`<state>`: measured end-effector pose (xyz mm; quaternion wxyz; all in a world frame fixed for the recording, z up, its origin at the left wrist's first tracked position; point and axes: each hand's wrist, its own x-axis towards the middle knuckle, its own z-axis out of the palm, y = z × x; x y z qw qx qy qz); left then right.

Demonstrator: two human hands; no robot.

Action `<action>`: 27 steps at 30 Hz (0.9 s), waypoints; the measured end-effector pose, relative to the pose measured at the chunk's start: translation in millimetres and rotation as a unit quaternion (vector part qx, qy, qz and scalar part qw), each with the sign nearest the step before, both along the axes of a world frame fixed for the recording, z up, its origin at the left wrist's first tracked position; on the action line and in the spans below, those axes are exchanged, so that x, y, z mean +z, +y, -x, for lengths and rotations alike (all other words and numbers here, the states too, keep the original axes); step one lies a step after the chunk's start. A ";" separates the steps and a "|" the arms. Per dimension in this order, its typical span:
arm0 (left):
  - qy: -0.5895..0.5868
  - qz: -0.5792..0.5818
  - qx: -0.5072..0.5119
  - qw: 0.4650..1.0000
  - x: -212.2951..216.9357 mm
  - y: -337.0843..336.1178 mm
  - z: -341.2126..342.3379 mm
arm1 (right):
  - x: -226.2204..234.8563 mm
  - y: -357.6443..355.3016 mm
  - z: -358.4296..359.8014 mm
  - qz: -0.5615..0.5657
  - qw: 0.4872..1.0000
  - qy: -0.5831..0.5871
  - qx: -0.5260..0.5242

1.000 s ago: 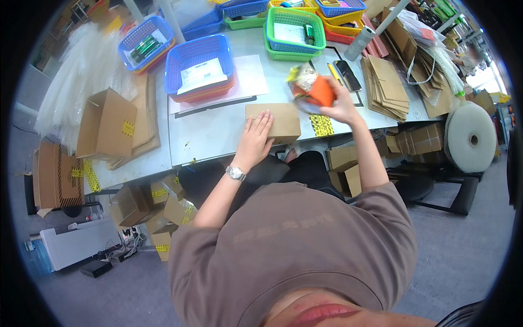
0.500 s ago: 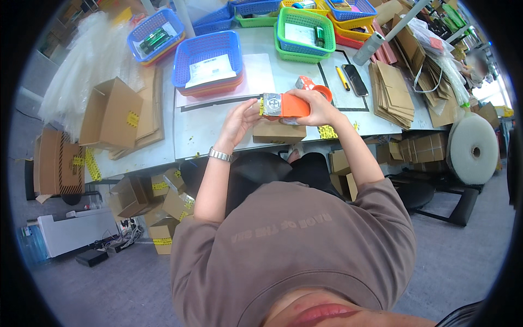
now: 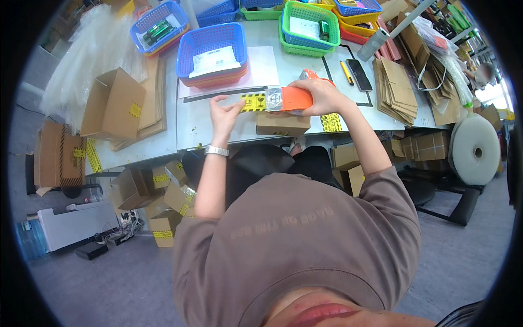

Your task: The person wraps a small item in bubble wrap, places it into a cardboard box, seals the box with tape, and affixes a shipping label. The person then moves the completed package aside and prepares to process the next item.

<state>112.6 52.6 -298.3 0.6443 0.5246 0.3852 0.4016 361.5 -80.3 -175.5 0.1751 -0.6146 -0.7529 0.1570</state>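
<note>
My right hand (image 3: 322, 97) is wrapped round an orange tape dispenser (image 3: 296, 98) with a metal front. A strip of yellow and black tape (image 3: 253, 103) stretches out from that front to the left. Its free end is pinched in the fingers of my left hand (image 3: 225, 116), which has a metal-banded watch on the wrist. Just below the dispenser, a small closed cardboard box (image 3: 281, 124) lies at the table's near edge. The dispenser hides part of its top.
Stacked plastic baskets (image 3: 211, 52) stand beyond my hands. To the left is an open cardboard box (image 3: 111, 106). On the right lie a phone (image 3: 359, 75), a yellow marker (image 3: 347, 73) and flat cardboard pieces (image 3: 394, 90). More boxes (image 3: 162, 228) sit below the table.
My left hand has drawn away leftward from the dispenser, and a length of yellow tape now spans between them. The view has shifted slightly.
</note>
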 end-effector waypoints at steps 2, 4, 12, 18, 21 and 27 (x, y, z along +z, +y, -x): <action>0.009 0.081 -0.002 0.997 -4.8 2.4 12.0 | -0.6 -1.7 -2.3 0.021 0.999 -0.027 -0.007; 0.000 0.124 0.000 0.992 -15.7 1.9 13.9 | -1.2 3.1 2.4 0.030 0.999 -0.043 -0.012; 0.002 0.150 0.010 0.989 -44.2 -18.3 -9.4 | 8.5 22.0 19.6 0.079 0.990 -0.114 -0.021; 0.170 0.014 0.087 0.981 -76.2 -32.5 -20.9 | 8.1 27.1 26.0 0.069 0.992 -0.109 -0.013; 0.228 -0.183 0.128 0.948 -54.6 -51.5 -24.6 | 6.4 23.2 24.1 0.079 0.990 -0.110 -0.033; -0.074 -0.126 -0.074 0.986 -52.4 -69.7 -34.6 | 2.5 24.7 24.2 0.065 0.992 -0.100 -0.033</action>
